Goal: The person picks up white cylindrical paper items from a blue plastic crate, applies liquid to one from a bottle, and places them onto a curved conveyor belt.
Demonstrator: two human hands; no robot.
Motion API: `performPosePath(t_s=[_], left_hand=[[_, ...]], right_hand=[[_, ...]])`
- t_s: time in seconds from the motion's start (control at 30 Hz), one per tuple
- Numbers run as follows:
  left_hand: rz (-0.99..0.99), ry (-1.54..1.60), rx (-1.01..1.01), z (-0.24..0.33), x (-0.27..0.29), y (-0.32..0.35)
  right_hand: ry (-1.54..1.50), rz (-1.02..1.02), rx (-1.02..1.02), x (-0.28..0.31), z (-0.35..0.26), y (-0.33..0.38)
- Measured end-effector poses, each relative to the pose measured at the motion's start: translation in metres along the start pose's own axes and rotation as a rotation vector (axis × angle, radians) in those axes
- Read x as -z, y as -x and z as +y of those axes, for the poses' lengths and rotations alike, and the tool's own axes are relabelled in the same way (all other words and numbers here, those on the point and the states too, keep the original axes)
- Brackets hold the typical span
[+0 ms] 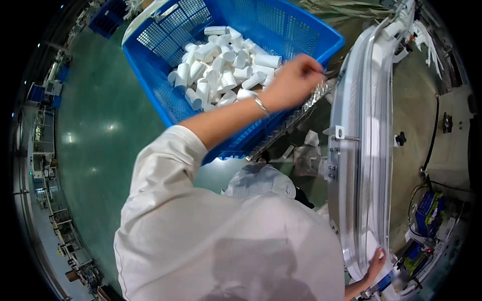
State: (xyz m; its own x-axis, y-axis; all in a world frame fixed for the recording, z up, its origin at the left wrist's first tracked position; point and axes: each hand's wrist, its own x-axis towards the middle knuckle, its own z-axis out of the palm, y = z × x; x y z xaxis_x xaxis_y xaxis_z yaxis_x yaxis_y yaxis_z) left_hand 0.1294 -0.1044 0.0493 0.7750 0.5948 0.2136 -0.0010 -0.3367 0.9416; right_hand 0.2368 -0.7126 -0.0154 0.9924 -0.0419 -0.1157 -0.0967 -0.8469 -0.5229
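While right hand (pixel 377 262) rests flat, fingers spread, on the conveyor rail (pixel 362 150) as if bracing, left hand (pixel 295 80) reaches past the blue crate (pixel 150 65) of white plastic caps (pixel 221 70), fingers bunched, possibly pinching one—unclear.

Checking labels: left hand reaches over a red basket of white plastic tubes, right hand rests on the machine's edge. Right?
Not quite. The basket is blue, not red, as the head view shows. The left hand does reach over the white plastic tubes, and the right hand rests on the machine's edge.
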Motion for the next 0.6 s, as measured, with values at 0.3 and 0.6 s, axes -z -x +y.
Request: performPosePath(t_s=[0.3,0.6], left_hand=[[-0.548,-0.913,0.773,-0.295,0.16,-0.019],[-0.451,-1.026,0.601,-0.424,0.059,-0.005]], right_hand=[[0.091,0.453,0.117,-0.061,-0.099,0.0],[0.189,0.31,0.314,-0.062,-0.239,0.011]])
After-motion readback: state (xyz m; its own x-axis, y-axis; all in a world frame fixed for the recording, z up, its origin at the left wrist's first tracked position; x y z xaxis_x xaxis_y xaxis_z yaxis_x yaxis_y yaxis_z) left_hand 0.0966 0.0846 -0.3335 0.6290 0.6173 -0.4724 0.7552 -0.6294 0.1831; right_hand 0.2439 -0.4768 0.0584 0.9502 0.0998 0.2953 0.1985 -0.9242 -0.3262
